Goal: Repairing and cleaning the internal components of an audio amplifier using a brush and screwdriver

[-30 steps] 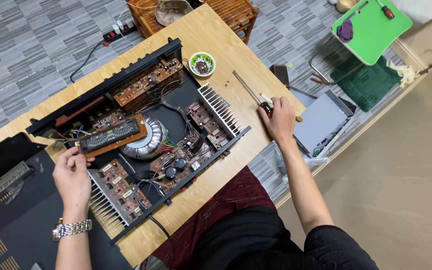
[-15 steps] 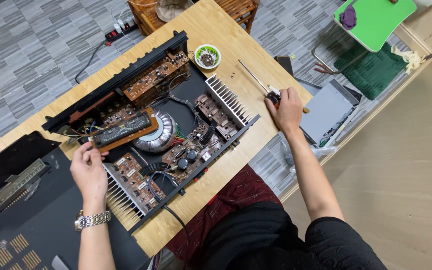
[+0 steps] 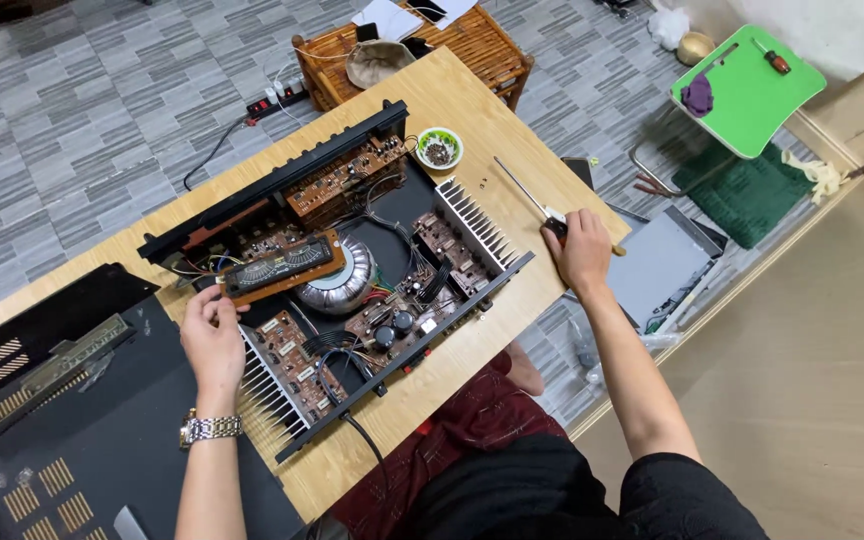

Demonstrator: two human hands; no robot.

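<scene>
Left hand [image 3: 212,338] at the near-left corner of the opened amplifier chassis [image 3: 352,290], fingertips pinching the end of the long brown display board [image 3: 282,266] tilted over the round transformer [image 3: 340,285]. Right hand [image 3: 582,250] clenched on a screwdriver [image 3: 532,200] lying on the wooden table [image 3: 472,110] right of the heatsink. Farther: small green bowl [image 3: 439,149].

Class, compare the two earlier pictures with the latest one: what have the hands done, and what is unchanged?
Little changed: the right hand stays closed on the screwdriver on the table. The left hand still holds the display board of the opened amplifier. Only the camera view shifted.
</scene>
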